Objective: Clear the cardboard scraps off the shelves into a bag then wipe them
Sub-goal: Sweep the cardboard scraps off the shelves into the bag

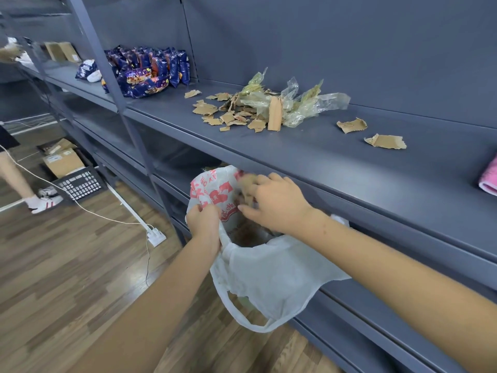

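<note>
A white plastic bag [271, 275] with red print hangs open below the front edge of the grey shelf [336, 168]. My left hand [203, 220] grips the bag's rim at its left side. Over the bag's mouth my right hand [274, 205] has its fingers bent down into the opening; whether scraps are in them is blurred. Brown scraps show inside the bag. On the shelf lies a pile of torn cardboard scraps [228, 114] mixed with crumpled clear wrappers [304, 103]. Two loose cardboard pieces [352, 125] [386, 141] lie further right.
Blue snack packets [150, 71] are stacked at the shelf's left. A pink cloth [489, 179] lies at the right edge. Lower shelves run below. On the wooden floor are cardboard boxes [63, 160], a black crate, a white power strip [156, 236] with cable, and another person's legs [16, 173].
</note>
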Available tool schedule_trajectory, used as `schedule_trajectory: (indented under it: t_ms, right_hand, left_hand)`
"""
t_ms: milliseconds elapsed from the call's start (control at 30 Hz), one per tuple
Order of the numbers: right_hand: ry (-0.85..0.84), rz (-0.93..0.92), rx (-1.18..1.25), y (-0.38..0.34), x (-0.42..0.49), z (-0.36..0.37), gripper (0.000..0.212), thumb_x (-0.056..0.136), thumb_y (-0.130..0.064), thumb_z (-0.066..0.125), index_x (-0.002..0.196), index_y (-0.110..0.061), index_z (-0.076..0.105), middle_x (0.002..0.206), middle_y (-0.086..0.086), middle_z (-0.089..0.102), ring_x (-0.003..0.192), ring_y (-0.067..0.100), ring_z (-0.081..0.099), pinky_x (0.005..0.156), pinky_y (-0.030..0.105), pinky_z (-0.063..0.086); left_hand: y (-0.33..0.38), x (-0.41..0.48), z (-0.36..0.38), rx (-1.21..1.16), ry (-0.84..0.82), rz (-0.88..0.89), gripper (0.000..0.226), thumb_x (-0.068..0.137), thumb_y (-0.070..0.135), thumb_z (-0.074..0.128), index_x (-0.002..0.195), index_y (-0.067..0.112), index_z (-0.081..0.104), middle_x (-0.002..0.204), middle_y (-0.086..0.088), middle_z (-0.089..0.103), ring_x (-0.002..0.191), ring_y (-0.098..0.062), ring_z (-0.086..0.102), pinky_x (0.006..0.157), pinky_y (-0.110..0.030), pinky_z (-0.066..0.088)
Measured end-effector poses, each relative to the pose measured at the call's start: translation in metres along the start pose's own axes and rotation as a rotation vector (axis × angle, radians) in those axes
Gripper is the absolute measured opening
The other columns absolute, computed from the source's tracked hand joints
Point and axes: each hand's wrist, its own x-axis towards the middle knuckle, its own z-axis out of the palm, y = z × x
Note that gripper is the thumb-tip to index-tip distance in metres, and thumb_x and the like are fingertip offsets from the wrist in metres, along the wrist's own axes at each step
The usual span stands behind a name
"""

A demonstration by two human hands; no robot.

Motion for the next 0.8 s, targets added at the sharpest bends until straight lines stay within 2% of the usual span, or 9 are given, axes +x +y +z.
schedule_trajectory:
  t_ms: [33, 67, 133, 167, 267, 400, 600, 700, 800]
  right_hand:
    - [0.006, -0.009, -0.002, 0.002, 0.008, 0.001, 0.047, 0.094, -0.044, 0.041, 0.13, -0.015, 0.049, 0.137, 0.008, 0.045, 0.124, 0.029, 0.042, 0.101, 0.038, 0.035]
    - [0.009, -0.013, -0.013, 0.004, 0.016, 0.002, 0.047, 0.094, -0.041, 0.042, 0.134, -0.015, 0.046, 0.143, 0.009, 0.039, 0.128, 0.029, 0.038, 0.104, 0.039, 0.032]
    - [0.015, 0.02, -0.026, 0.012, 0.033, 0.002, 0.048, 0.095, -0.038, 0.042, 0.137, -0.015, 0.041, 0.149, 0.01, 0.031, 0.133, 0.031, 0.032, 0.107, 0.04, 0.029]
    - [0.015, 0.048, -0.027, 0.016, 0.039, 0.002, 0.049, 0.095, -0.037, 0.042, 0.137, -0.015, 0.04, 0.149, 0.011, 0.029, 0.134, 0.032, 0.03, 0.108, 0.041, 0.028]
    - [0.033, 0.118, -0.036, 0.04, 0.048, -0.001, 0.051, 0.094, -0.038, 0.045, 0.138, -0.014, 0.037, 0.151, 0.012, 0.023, 0.137, 0.033, 0.025, 0.11, 0.042, 0.024]
    - [0.093, 0.298, -0.064, 0.101, 0.044, -0.015, 0.058, 0.091, -0.042, 0.049, 0.14, -0.016, 0.036, 0.152, 0.01, 0.022, 0.139, 0.032, 0.022, 0.111, 0.043, 0.021]
    - [-0.05, 0.732, 0.06, 0.201, 0.024, -0.022, 0.064, 0.092, -0.052, 0.04, 0.148, -0.027, 0.02, 0.16, 0.003, 0.0, 0.146, 0.034, 0.001, 0.114, 0.056, 0.007]
    - [-0.097, 0.783, 0.141, 0.22, 0.019, -0.016, 0.066, 0.092, -0.059, 0.034, 0.149, -0.036, 0.012, 0.16, 0.0, -0.002, 0.146, 0.033, -0.002, 0.114, 0.058, 0.005]
    - [-0.115, 0.749, 0.176, 0.219, 0.024, -0.015, 0.065, 0.092, -0.063, 0.028, 0.149, -0.037, 0.01, 0.16, -0.005, 0.0, 0.146, 0.031, -0.001, 0.114, 0.056, 0.005]
  left_hand:
    - [0.0, 0.001, -0.001, 0.009, 0.001, 0.0, 0.038, 0.089, -0.004, 0.042, 0.125, -0.006, 0.051, 0.116, -0.015, 0.059, 0.108, -0.026, 0.056, 0.083, -0.03, 0.05]
    - [0.0, 0.0, -0.001, 0.016, -0.009, 0.002, 0.033, 0.089, -0.004, 0.042, 0.12, -0.007, 0.052, 0.109, -0.014, 0.059, 0.101, -0.024, 0.057, 0.078, -0.028, 0.049]
    - [-0.001, 0.001, -0.001, 0.018, -0.021, -0.008, 0.013, 0.087, -0.005, 0.042, 0.094, -0.001, 0.052, 0.084, -0.005, 0.051, 0.076, -0.014, 0.049, 0.062, -0.021, 0.04]
    - [-0.001, 0.001, -0.001, 0.02, -0.019, -0.016, 0.012, 0.086, -0.006, 0.042, 0.083, 0.003, 0.049, 0.077, -0.001, 0.046, 0.068, -0.012, 0.043, 0.058, -0.02, 0.037]
    - [-0.001, 0.002, -0.001, 0.021, -0.027, -0.029, 0.03, 0.086, -0.007, 0.043, 0.065, 0.014, 0.037, 0.07, 0.003, 0.04, 0.063, -0.009, 0.038, 0.058, -0.02, 0.035]
    - [-0.002, 0.001, -0.005, 0.026, -0.027, -0.025, 0.017, 0.087, -0.005, 0.041, 0.087, 0.011, 0.047, 0.072, 0.005, 0.043, 0.069, -0.013, 0.044, 0.062, -0.023, 0.039]
    - [0.001, -0.001, -0.002, 0.035, -0.031, -0.013, 0.017, 0.085, -0.006, 0.041, 0.086, 0.01, 0.049, 0.072, 0.002, 0.043, 0.074, -0.017, 0.046, 0.064, -0.025, 0.04]
    - [0.001, -0.001, 0.0, 0.033, -0.032, -0.015, 0.019, 0.084, -0.006, 0.041, 0.079, 0.011, 0.047, 0.073, 0.001, 0.042, 0.087, -0.022, 0.046, 0.076, -0.032, 0.041]
    - [0.002, 0.0, 0.001, 0.042, -0.018, -0.007, 0.019, 0.086, -0.004, 0.04, 0.093, 0.011, 0.051, 0.074, 0.002, 0.046, 0.085, -0.021, 0.05, 0.077, -0.031, 0.044]
